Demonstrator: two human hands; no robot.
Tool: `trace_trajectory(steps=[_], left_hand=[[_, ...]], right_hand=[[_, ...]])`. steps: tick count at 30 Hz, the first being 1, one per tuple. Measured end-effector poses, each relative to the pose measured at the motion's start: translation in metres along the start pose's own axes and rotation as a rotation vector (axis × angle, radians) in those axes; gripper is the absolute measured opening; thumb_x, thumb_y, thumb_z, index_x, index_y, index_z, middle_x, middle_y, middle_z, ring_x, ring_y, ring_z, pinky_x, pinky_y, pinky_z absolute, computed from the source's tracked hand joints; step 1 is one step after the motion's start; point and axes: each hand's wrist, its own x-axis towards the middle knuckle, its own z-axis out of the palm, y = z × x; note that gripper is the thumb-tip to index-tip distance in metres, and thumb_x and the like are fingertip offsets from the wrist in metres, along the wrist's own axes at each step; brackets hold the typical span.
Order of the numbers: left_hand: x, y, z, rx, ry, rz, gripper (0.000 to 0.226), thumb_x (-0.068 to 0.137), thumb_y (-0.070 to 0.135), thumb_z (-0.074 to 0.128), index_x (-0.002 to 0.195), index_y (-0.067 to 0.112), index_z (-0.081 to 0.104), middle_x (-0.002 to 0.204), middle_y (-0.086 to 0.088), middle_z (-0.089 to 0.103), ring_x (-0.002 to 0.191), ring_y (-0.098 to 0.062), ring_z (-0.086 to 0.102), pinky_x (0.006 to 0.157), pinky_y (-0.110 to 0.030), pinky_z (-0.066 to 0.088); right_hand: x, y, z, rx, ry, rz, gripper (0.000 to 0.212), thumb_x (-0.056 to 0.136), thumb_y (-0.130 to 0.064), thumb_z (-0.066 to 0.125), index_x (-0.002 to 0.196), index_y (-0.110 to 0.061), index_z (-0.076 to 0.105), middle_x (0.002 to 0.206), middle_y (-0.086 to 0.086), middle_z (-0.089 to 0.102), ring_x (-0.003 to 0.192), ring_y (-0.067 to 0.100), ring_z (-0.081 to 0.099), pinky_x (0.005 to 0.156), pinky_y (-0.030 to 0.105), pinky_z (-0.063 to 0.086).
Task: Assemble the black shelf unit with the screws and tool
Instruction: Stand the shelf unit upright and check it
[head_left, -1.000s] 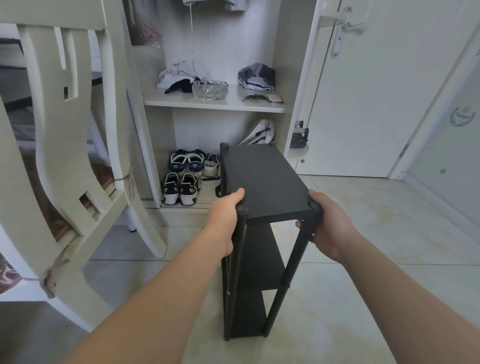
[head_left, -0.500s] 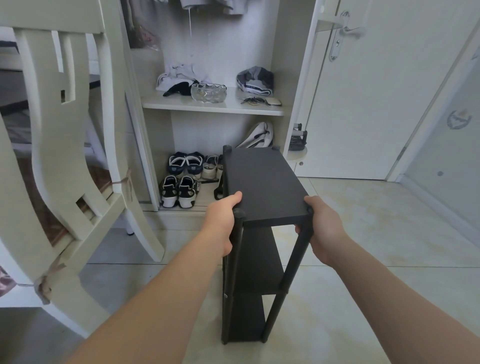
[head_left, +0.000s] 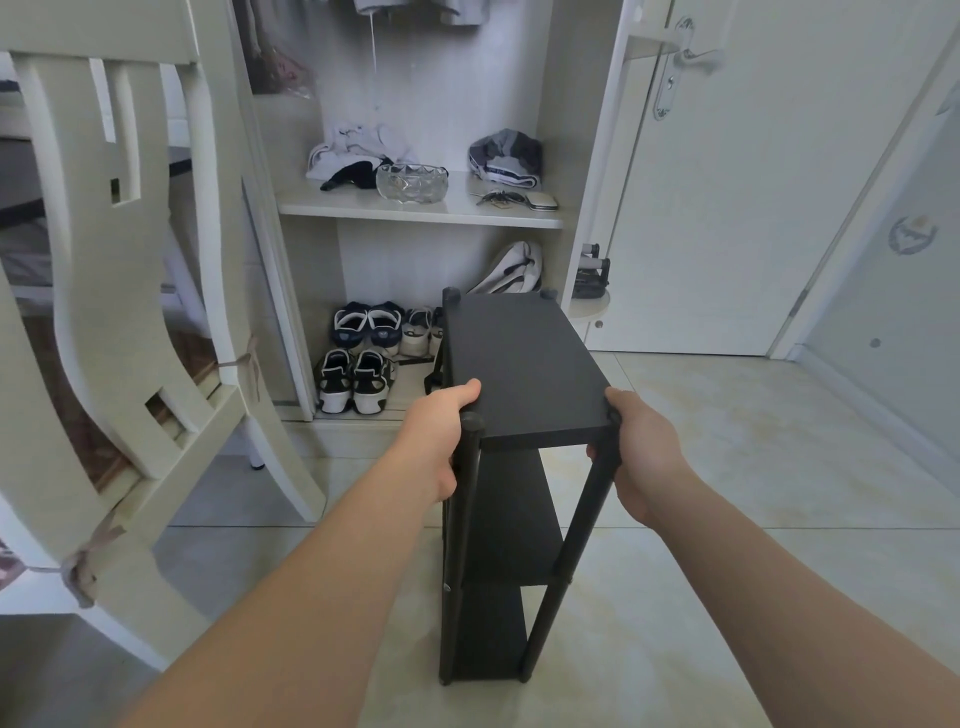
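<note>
Head view: black shelf unit (head_left: 524, 374) stands upright on the tiled floor (head_left: 753, 519), three tiers visible, directly ahead of the person and just in front of the open wardrobe (head_left: 421, 213). Top panel's long axis runs away from the person toward the wardrobe, with the short near edge facing the body. Left hand (head_left: 441, 436) grips the near-left corner: thumb (head_left: 470, 388) lies on the panel top, fingers curl round the post below. Right hand (head_left: 644, 452) grips the near-right post just under the panel, clamped round it; most fingers are hidden behind the post. Both hands are level at the near end and equally close, one per corner, so any push or lift acts along the long axis and the far end is unsupported by hand. Can't tell whether the feet touch the floor or the unit is slightly lifted. No screws or tool in view. My read: assembly looks finished and this is positioning. Shoes (head_left: 358, 379) on the wardrobe floor sit just beyond the far-left post, and a white chair (head_left: 156, 332) is close on the left; watch both if it goes forward.
</note>
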Motion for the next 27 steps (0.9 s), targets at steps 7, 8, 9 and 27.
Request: trace_trajectory(steps=[7, 8, 9, 27], left_hand=[[-0.004, -0.002, 0.007, -0.019, 0.001, 0.020, 0.023, 0.090, 0.037, 0.071, 0.099, 0.015, 0.066, 0.086, -0.002, 0.070, 0.081, -0.022, 0.063, 0.071, -0.033, 0.047], [-0.005, -0.002, 0.007, -0.030, 0.004, 0.019, 0.024, 0.090, 0.037, 0.071, 0.099, 0.016, 0.067, 0.086, -0.002, 0.070, 0.080, -0.022, 0.063, 0.070, -0.032, 0.047], [-0.006, -0.002, 0.007, -0.040, 0.007, 0.020, 0.026, 0.089, 0.038, 0.072, 0.101, 0.016, 0.066, 0.089, -0.003, 0.070, 0.083, -0.022, 0.064, 0.071, -0.032, 0.048], [-0.015, -0.008, 0.004, 0.146, -0.004, 0.176, 0.034, 0.096, 0.028, 0.063, 0.128, 0.017, 0.060, 0.119, -0.004, 0.069, 0.105, -0.026, 0.064, 0.086, -0.037, 0.053]], right_hand=[[-0.003, 0.000, -0.007, 0.079, -0.008, 0.035, 0.026, 0.101, -0.036, 0.052, 0.084, -0.019, 0.063, 0.056, -0.008, 0.055, 0.064, 0.016, 0.046, 0.073, 0.033, 0.044], [-0.003, 0.000, -0.007, 0.071, -0.009, 0.035, 0.026, 0.100, -0.038, 0.053, 0.085, -0.019, 0.063, 0.055, -0.008, 0.055, 0.064, 0.015, 0.046, 0.074, 0.033, 0.043], [-0.003, 0.001, -0.006, 0.062, -0.020, 0.032, 0.026, 0.099, -0.040, 0.055, 0.087, -0.019, 0.064, 0.056, -0.009, 0.055, 0.063, 0.015, 0.047, 0.074, 0.033, 0.044], [-0.005, 0.007, 0.001, 0.046, -0.001, -0.001, 0.027, 0.096, -0.038, 0.058, 0.080, -0.017, 0.062, 0.051, -0.011, 0.054, 0.062, 0.015, 0.046, 0.070, 0.034, 0.042]])
